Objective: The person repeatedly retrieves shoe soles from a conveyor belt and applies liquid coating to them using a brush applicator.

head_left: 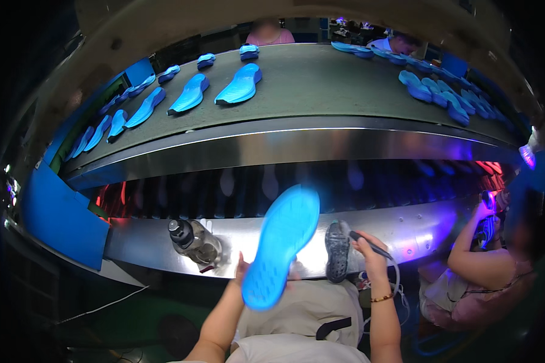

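Note:
A bright blue shoe sole (281, 248) is raised and tilted in my left hand (241, 269). The hand grips it around its lower part, and most of the fingers are hidden behind the sole. In my right hand (371, 254) I hold a dark pen-like brush (369, 242) with a pale tip and a thin tube running from its rear end. The tip is close to the upper end of a black shoe outsole (337, 253), which lies on the metal ledge (297, 266); whether they touch I cannot tell.
A clear bottle with a dark lid (194, 242) stands left on the ledge. Several blue soles (191, 95) lie on the grey upper belt (309, 81). Below it runs a dark lower conveyor (315, 181). At right sits a co-worker (475, 260); more people are at the far side.

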Demonstrator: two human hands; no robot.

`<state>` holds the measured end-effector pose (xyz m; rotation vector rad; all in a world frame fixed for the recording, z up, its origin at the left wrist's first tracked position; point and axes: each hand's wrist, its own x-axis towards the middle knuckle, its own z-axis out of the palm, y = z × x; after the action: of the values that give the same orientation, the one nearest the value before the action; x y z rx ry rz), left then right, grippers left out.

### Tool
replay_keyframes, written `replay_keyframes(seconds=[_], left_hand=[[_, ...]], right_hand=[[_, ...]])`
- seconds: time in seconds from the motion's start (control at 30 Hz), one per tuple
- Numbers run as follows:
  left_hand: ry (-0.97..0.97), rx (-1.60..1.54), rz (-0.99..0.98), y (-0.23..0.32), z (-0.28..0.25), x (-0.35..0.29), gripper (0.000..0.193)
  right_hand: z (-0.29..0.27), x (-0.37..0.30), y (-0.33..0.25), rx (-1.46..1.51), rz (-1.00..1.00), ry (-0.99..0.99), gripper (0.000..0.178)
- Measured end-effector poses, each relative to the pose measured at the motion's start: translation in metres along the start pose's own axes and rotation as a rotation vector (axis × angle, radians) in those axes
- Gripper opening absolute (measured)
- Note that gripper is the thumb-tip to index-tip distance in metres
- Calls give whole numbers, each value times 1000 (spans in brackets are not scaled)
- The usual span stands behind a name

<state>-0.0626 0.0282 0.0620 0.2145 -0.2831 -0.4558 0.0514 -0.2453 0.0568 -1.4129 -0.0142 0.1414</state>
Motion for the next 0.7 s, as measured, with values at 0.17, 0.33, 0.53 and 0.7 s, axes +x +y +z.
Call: replay_keyframes(seconds=[0.17,0.33,0.53,0.7], left_hand=[[401,12,-201,-42,-44,-16,74],[296,22,127,-39,-22,24,89],[464,63,133,-55,-18,31,101],[395,30,170,-63,-22,27,99]], right_hand=[[3,-29,-17,335,-47,-71,23],[40,-36,-24,312,81,-424,21],[74,-8,-20,228,129,-314,16],[105,-3,-32,-113,-76,-300,15]])
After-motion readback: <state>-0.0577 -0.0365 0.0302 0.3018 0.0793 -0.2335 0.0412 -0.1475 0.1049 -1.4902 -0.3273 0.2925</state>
